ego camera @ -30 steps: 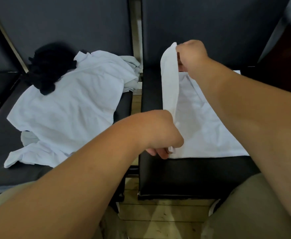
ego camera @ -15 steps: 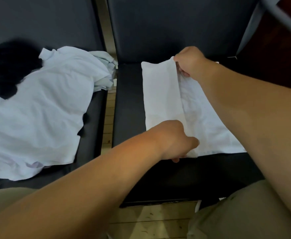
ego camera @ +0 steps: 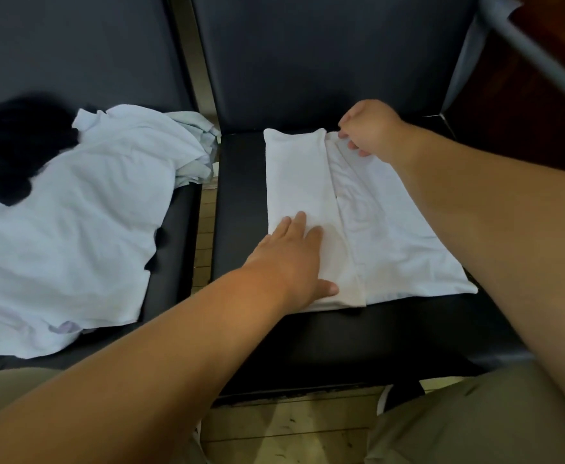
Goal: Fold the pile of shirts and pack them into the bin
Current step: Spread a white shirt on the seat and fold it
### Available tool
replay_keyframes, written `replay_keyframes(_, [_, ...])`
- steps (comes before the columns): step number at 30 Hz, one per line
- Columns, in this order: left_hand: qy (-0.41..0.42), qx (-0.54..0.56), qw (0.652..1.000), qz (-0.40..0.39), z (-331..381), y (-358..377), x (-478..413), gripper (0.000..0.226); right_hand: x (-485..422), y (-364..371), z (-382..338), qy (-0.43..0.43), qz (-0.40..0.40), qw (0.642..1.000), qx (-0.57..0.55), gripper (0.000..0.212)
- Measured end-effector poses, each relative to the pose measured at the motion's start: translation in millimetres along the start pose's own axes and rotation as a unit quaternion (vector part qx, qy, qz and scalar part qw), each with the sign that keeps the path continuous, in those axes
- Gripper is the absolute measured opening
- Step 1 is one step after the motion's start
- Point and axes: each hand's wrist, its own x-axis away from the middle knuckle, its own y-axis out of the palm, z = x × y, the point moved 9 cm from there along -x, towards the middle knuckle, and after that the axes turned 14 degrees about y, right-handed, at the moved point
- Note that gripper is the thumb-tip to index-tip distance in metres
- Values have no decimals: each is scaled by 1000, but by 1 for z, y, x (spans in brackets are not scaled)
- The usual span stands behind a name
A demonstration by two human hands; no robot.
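Two hands work one white cotton shirt (ego camera: 391, 236) spread on the black padded seat (ego camera: 341, 339). Its folded-over panel lies under the left hand (ego camera: 294, 259), whose straight fingers press it flat. The right hand (ego camera: 368, 128) has its fingers curled, pinching the shirt's far edge. Left of the left fingers sits the crumpled pale pile of shirts (ego camera: 73, 212); no bin shows. If the right hand tugs while the flat fingers ease off, the panel could slide open and crease.
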Motion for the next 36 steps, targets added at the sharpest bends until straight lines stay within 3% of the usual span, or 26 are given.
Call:
replay_keyframes(6, [-78, -54, 995, -44, -21, -10, 12, 106, 14, -8, 0, -25, 17, 994, 108, 35])
replay_keyframes(10, [-126, -125, 982, -64, -32, -23, 26, 66, 18, -15, 10, -26, 40, 982, 182, 33])
replay_keyframes(12, [-75, -154, 985, -38, -11, -30, 28, 54, 19, -21, 20, -24, 43, 979, 198, 39])
replay_keyframes(15, [92, -108, 989, 35, 48, -30, 26, 45, 22, -29, 33, -8, 38, 968, 248, 45])
replay_keyframes(18, [231, -88, 967, 61, 102, -6, 27, 42, 16, -37, 47, 35, 46, 943, 328, 53])
replay_keyframes(21, [292, -132, 940, 116, 126, 17, 21, 34, 15, -44, 56, 55, 56, 925, 372, 68])
replay_keyframes(23, [314, -143, 927, 146, 130, 22, 18, 32, 14, -44, 59, 55, 49, 920, 385, 61])
replay_keyframes(26, [299, -111, 934, 162, 123, 17, 12, 48, 14, -41, 59, 48, 23, 937, 346, 46])
replay_keyframes(29, [262, -13, 957, 126, 112, 2, 10, 60, 14, -47, 55, 51, 12, 967, 250, 25])
replay_keyframes(32, [242, 59, 965, 85, 103, -17, 14, 43, 12, -45, 59, 83, -28, 992, 90, 13])
replay_keyframes(36, [222, 102, 964, 108, 81, -55, 28, 22, 10, -37, 49, 82, -81, 991, -72, 28])
